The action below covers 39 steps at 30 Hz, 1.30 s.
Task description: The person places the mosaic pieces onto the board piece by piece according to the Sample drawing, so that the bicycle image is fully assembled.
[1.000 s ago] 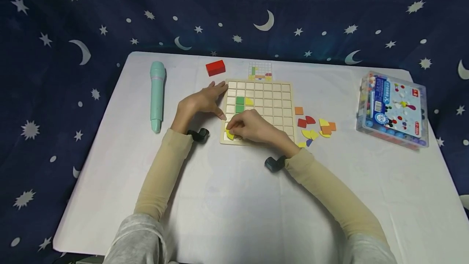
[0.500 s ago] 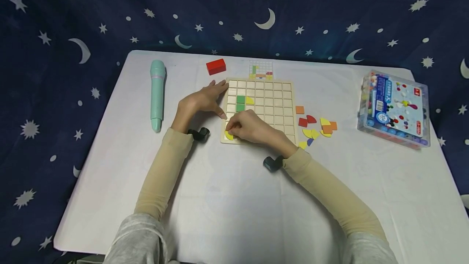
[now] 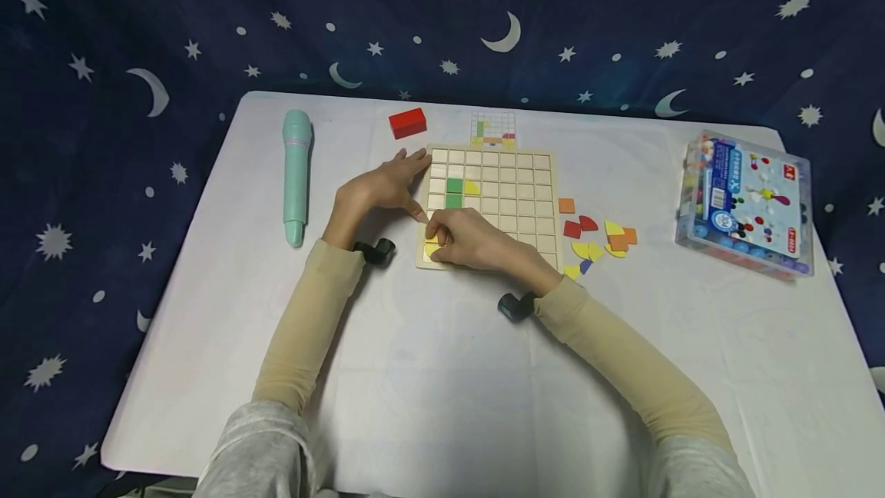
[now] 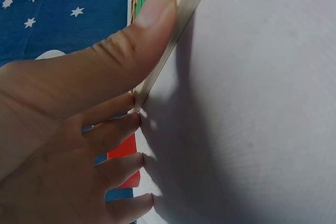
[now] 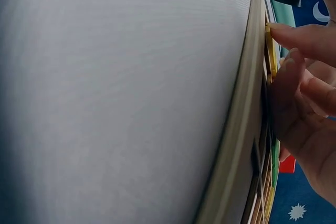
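A wooden grid board (image 3: 527,207) lies on the white table. My left hand (image 3: 383,187) has its fingers spread at the board's left side, and its thumb (image 4: 149,17) rests on the board's edge. At the near left corner, my right hand (image 3: 480,240) holds a flat yellow piece (image 3: 432,250) between thumb and fingertips, low against the grid; the fingers partly cover it. In the right wrist view this yellow piece (image 5: 270,51) shows edge-on. Green squares (image 3: 454,186) sit in the grid, with a yellow quarter-round piece (image 3: 472,188) beside them.
Loose red, orange, yellow and blue pieces (image 3: 588,250) lie right of the board. Behind it are a small printed pattern card (image 3: 493,129) and a red block (image 3: 408,124). A mint-green microphone-shaped object (image 3: 296,175) lies at left, a clear box of beads (image 3: 745,206) at right.
My right thumb and fingertips have shifted slightly on the yellow piece, and yellow now shows higher up between them. The left hand has stayed in place.
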Available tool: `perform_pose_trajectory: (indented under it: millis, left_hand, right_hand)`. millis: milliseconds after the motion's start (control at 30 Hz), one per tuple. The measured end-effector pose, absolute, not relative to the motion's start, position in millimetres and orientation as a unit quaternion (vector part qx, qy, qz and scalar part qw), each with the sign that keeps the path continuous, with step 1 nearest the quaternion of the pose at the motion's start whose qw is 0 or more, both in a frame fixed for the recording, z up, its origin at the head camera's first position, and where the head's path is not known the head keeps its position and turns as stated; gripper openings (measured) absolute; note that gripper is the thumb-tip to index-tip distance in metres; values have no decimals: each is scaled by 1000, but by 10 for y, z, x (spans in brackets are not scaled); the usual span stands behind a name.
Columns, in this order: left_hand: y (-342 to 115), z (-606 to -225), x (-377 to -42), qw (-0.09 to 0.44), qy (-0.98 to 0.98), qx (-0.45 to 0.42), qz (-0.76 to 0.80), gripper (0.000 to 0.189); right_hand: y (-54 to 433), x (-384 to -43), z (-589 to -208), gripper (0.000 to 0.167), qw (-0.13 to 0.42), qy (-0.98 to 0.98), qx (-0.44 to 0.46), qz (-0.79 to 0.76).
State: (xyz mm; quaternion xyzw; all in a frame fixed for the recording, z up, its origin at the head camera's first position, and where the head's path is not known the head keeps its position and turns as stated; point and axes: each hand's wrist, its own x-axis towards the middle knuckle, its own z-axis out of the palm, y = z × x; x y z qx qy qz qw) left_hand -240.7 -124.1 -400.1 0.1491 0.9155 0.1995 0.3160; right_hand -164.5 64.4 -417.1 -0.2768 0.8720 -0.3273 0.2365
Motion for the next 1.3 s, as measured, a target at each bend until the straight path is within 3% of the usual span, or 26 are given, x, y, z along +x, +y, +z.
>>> perform_pose_trajectory:
  millis: [500,1300]
  left_hand:
    - [-1255,-4032,-2406,322,913,138,208,116]
    - [-1192,-4009,-2389,318,915,124,212,118]
  right_hand:
    - [917,-1662,-4236,15,254,847,-250,-395]
    - [1862,-1426,-4081,15,203,881,-141,-403]
